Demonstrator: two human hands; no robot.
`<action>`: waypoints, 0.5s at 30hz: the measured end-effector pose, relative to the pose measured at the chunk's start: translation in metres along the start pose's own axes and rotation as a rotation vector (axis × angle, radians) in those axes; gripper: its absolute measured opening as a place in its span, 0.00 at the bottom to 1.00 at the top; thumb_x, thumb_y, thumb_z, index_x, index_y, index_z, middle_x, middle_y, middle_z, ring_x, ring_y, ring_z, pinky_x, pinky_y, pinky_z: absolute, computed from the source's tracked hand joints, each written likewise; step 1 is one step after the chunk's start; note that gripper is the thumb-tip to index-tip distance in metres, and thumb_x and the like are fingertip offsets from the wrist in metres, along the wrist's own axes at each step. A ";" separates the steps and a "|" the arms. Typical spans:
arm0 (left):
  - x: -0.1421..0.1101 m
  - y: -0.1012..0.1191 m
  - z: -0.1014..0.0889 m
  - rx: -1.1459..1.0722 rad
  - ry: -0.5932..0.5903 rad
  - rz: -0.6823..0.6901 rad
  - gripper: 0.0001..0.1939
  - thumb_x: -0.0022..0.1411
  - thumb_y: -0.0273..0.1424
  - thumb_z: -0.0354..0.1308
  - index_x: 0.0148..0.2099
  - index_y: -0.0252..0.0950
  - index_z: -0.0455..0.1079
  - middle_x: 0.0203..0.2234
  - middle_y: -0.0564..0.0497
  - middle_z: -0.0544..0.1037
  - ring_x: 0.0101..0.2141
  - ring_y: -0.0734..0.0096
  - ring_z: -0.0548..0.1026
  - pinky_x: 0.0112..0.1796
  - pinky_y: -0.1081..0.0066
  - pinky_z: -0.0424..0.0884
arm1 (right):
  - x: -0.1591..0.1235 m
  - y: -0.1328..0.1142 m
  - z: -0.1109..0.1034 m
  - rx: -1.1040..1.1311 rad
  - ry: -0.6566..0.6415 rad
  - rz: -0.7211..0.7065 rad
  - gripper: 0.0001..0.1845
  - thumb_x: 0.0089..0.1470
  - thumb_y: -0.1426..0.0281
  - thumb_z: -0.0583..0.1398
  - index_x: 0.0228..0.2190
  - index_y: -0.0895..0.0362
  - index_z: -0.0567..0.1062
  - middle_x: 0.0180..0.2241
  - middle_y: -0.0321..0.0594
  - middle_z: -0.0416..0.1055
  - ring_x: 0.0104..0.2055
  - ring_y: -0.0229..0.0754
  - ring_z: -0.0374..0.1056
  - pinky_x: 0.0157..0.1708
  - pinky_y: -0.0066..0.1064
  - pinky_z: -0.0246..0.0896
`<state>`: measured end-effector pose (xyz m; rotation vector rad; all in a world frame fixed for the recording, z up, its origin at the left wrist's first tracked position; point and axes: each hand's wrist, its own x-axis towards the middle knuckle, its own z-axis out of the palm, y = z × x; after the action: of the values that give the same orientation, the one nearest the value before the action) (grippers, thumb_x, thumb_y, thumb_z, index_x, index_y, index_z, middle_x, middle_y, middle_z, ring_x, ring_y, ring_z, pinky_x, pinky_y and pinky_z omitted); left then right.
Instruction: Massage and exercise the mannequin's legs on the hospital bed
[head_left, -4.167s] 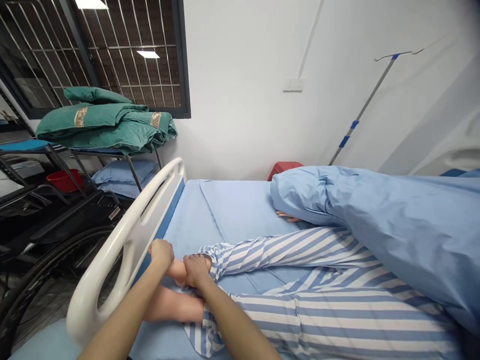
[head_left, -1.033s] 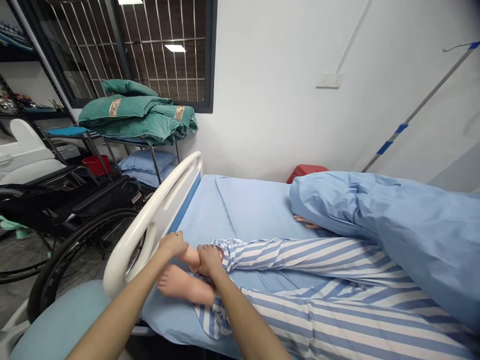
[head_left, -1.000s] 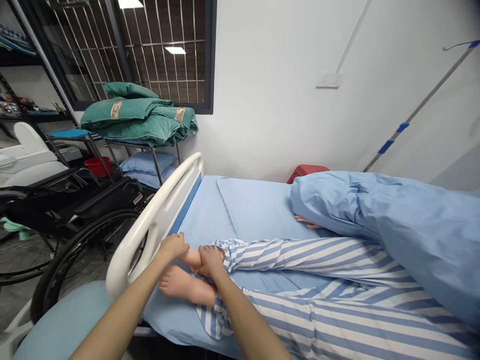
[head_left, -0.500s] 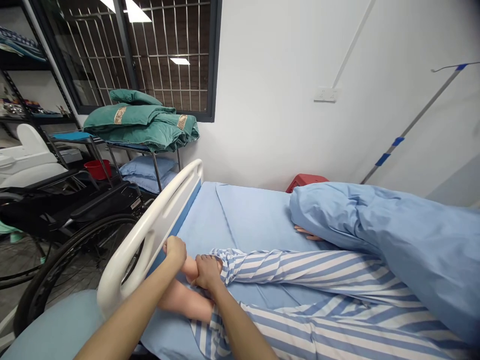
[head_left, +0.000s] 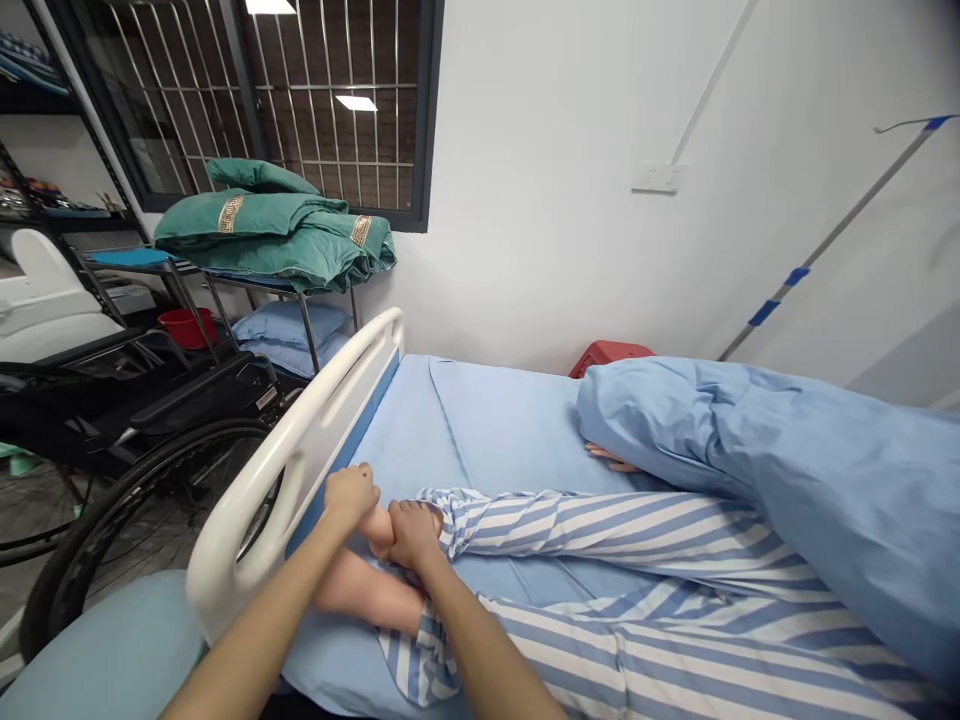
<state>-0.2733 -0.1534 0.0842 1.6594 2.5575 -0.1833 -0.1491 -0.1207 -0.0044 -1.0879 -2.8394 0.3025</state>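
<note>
I observe the left hand (head_left: pixel 352 490) closed over the far foot (head_left: pixel 376 522); at its four o'clock, the right hand (head_left: pixel 414 533) grips the ankle (head_left: pixel 383 543), striped trousers (head_left: pixel 562 522) at three o'clock.

No writing can be read — the pale label (head_left: pixel 266 399) on the black wheelchair (head_left: pixel 191 392) is too tiny to make out.
</note>
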 end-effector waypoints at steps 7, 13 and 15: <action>-0.036 -0.027 0.010 -0.208 -0.017 0.013 0.32 0.53 0.33 0.46 0.59 0.29 0.48 0.46 0.37 0.70 0.46 0.61 0.69 0.44 0.67 0.63 | -0.003 -0.003 0.004 0.007 0.029 0.018 0.37 0.22 0.56 0.69 0.37 0.57 0.67 0.38 0.45 0.69 0.42 0.52 0.65 0.41 0.37 0.55; -0.102 -0.039 0.035 -0.472 0.200 -0.088 0.22 0.58 0.33 0.40 0.54 0.35 0.55 0.47 0.45 0.69 0.46 0.71 0.69 0.45 0.73 0.63 | -0.007 -0.007 -0.009 0.040 -0.001 0.058 0.33 0.24 0.59 0.68 0.36 0.55 0.68 0.39 0.46 0.69 0.42 0.53 0.64 0.41 0.38 0.55; -0.114 -0.039 0.039 -0.388 0.239 -0.092 0.20 0.59 0.34 0.38 0.52 0.37 0.59 0.46 0.44 0.70 0.45 0.68 0.70 0.44 0.72 0.64 | -0.015 -0.009 -0.017 0.075 0.007 0.040 0.28 0.30 0.59 0.66 0.36 0.55 0.68 0.39 0.46 0.69 0.42 0.53 0.63 0.41 0.38 0.54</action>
<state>-0.2619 -0.2776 0.0631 1.4930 2.6129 0.5031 -0.1413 -0.1354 0.0137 -1.1298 -2.7787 0.4042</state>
